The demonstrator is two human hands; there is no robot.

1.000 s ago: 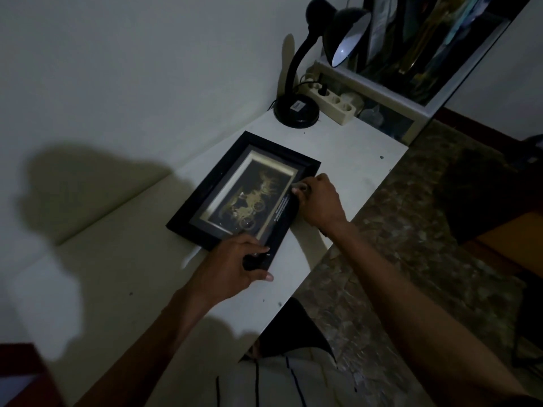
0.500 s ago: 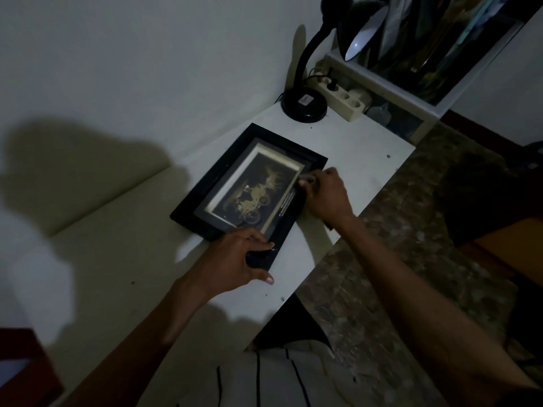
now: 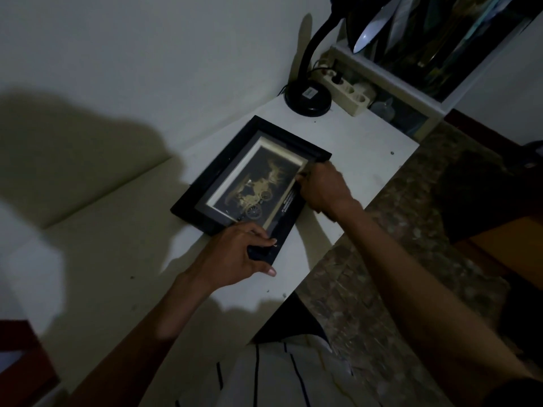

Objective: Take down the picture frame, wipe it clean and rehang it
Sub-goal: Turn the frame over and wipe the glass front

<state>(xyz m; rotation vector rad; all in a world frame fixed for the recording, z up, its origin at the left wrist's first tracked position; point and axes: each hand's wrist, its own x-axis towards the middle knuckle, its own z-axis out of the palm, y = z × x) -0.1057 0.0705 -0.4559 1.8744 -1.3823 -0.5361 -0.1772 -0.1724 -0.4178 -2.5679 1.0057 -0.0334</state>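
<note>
A black picture frame with a gold carriage picture lies flat, face up, on the white table by the wall. My left hand grips the frame's near corner, fingers on top and thumb along the edge. My right hand sits on the frame's right long edge near the far corner, its fingers curled over that edge. A small pale glint shows at its fingertips, and the dim light hides what it is.
A black desk lamp stands at the table's far end beside a white power strip. A white shelf unit rises behind them. The table edge drops to a stone-patterned floor on the right. A reddish-brown object sits at bottom left.
The view has shifted slightly. Both hands stay on the frame in the same places, and the frame has not visibly moved on the table.
</note>
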